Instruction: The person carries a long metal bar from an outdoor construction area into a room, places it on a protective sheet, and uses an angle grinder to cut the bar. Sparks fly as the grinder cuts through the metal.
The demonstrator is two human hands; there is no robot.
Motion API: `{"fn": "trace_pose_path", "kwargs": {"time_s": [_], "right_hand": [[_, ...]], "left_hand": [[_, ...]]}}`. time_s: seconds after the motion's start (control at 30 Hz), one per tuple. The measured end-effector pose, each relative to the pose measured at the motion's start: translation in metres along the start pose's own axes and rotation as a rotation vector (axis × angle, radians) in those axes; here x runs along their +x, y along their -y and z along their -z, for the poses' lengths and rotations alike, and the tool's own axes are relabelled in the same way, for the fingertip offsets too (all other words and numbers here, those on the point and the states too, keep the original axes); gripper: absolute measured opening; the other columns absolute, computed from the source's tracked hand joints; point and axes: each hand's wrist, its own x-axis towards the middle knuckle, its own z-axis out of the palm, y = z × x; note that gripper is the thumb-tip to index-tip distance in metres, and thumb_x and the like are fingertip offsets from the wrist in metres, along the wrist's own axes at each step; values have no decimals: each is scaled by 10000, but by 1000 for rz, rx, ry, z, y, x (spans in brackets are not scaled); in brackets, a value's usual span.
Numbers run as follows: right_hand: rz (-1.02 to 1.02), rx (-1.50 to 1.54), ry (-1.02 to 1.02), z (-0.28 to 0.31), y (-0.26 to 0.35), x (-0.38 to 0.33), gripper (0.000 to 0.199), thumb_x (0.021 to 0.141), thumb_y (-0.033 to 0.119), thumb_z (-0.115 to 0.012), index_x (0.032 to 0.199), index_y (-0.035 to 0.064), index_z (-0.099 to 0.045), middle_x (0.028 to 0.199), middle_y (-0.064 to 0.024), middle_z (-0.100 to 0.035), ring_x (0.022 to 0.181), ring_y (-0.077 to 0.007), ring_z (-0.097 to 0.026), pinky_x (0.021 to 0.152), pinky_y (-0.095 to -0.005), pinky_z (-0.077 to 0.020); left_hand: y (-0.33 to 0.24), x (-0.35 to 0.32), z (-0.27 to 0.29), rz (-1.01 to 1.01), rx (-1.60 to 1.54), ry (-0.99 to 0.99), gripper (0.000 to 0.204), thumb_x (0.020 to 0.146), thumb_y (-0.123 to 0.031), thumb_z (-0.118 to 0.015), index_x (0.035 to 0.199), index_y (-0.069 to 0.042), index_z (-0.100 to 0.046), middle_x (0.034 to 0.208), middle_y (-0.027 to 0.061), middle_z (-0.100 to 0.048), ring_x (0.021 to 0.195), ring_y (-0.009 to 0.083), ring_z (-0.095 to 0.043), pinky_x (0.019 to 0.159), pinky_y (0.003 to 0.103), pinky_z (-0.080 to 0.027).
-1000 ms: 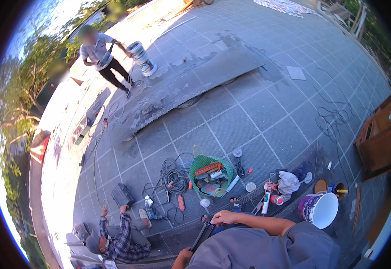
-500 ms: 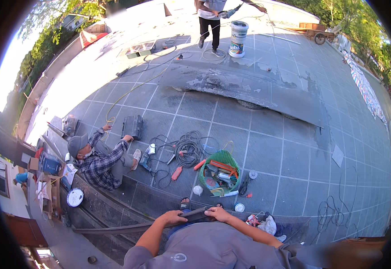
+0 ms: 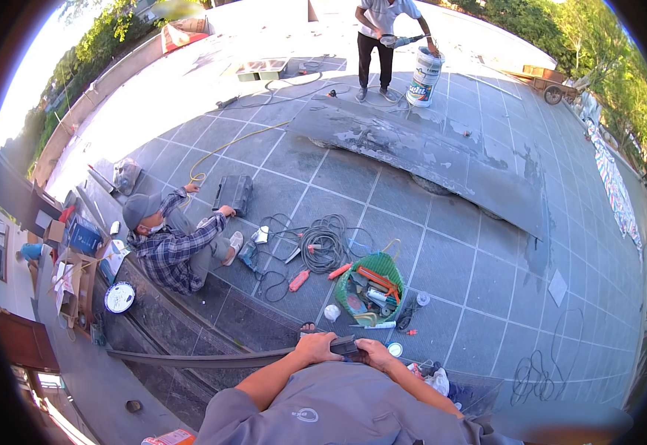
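A long dark strip (image 3: 205,361), like a narrow stone or metal moulding, lies across in front of my body, its far end reaching out to the left. My left hand (image 3: 316,347) is closed round it near its right end. My right hand (image 3: 372,353) grips the end itself, thumb on top. The undersides of both hands are hidden. Just beyond my hands sits a green woven basket (image 3: 346,291) of tools, among them an orange caulking gun (image 3: 377,279). A white cup-like lid (image 3: 395,350) is on the floor by my right hand.
A crouching person (image 3: 171,245) touches a black tool case (image 3: 233,194) at left. Coiled cable (image 3: 325,243) and a power tool (image 3: 248,254) lie nearby. Farther off, a large grey slab (image 3: 420,159) lies raised; behind it a standing person (image 3: 383,37) holds a drill beside a white bucket (image 3: 424,78).
My view has turned slightly, shifting the scene. Both hands still hold the strip. The standing person has brought one hand down to the bucket and now stands with feet side by side.
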Motion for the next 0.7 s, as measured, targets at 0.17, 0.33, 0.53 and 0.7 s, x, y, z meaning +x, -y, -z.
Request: {"fn": "trace_pose_path", "kwargs": {"time_s": [0.17, 0.33, 0.53, 0.7], "right_hand": [[-85, -163, 6, 2, 14, -1, 304, 1074, 242, -624, 1272, 21, -693, 1209, -108, -758, 1087, -238, -745, 989, -433, -596], [-143, -117, -3, -21, 28, -8, 297, 1063, 271, -632, 1213, 36, -734, 1162, -86, -771, 1005, -216, -755, 891, -401, -614], [-174, -14, -125, -35, 26, -8, 269, 1046, 221, -579, 1172, 50, -744, 1096, -96, -799, 967, -241, -773, 896, -407, -622], [-199, 148, -268, -41, 18, -8, 289, 1046, 279, -578, 1114, 45, -734, 1006, -151, -796, 884, -296, -793, 835, -415, -637]], "left_hand": [[0, 1, 25, -14, -13, 136, 817, 745, -745, -790, 1217, -80, -733, 1133, 217, -779, 1066, 412, -746, 921, 516, -578], [12, 9, 40, -89, -133, 226, 822, 696, -728, -831, 1180, -66, -774, 1118, 223, -787, 1061, 398, -752, 947, 481, -575], [28, 17, 37, -58, -264, 212, 898, 694, -782, -809, 1254, -86, -713, 1093, 250, -766, 1107, 404, -722, 999, 490, -519], [29, 9, 35, -31, -281, 133, 981, 717, -788, -815, 1326, -37, -650, 1214, 271, -725, 1221, 419, -672, 1018, 486, -524]]}}
